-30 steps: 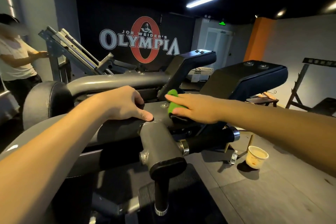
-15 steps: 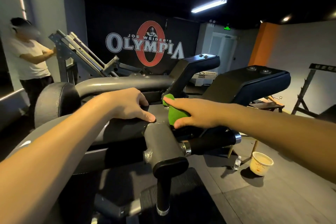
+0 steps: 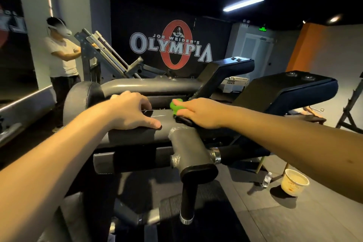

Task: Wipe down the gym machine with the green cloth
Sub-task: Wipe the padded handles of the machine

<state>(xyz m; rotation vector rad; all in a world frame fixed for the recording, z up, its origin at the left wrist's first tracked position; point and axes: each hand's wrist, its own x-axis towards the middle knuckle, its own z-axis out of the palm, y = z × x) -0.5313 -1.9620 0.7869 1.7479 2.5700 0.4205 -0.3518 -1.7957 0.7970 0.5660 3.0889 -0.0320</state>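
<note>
Right hand (image 3: 198, 113) flat, fingers closed over green cloth (image 3: 175, 106), pressing it on top of grey gym machine (image 3: 149, 86), near the black pad arm. Left hand (image 3: 131, 111) palm down, loosely curled, resting on the machine bar, gripping nothing. On floor at right: paper cup (image 3: 294, 182) beside small bottle (image 3: 267, 179).

Grey gym machine (image 3: 137, 135) on a dark floor (image 3: 294, 220).
On the machine's top bar rest the left hand (image 3: 131, 112), flat, and the right hand (image 3: 198, 113) pressing a green cloth (image 3: 175, 106). On the floor beside it stand a paper cup (image 3: 293, 182) and a small bottle (image 3: 267, 179).
</note>
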